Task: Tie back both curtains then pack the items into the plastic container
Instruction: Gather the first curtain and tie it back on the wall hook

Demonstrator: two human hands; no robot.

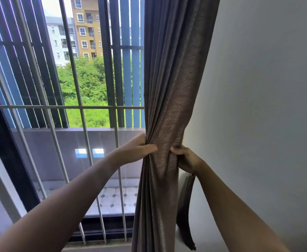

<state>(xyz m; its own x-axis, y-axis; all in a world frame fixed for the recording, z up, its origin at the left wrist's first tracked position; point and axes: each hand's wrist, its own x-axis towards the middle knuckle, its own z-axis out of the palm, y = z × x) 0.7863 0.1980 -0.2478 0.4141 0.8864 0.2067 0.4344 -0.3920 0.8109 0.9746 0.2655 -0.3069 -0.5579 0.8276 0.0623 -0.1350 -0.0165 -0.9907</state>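
The curtain-tying step is under way: the left hand (140, 148) and right hand (185, 159) are both clamping the bunched brown curtain (169, 106), which is hanging right of the window (87, 115), beside the wall (267, 106). A strap (184, 206) is dangling under the right hand, and wrapping it round the bunch is likely coming next. No container is showing.

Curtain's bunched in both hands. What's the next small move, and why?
Probably swing the loose tieback strap around the curtain: the left hand and right hand grip it bunched by the wall, and the strap hangs below the right hand, not yet wrapped.
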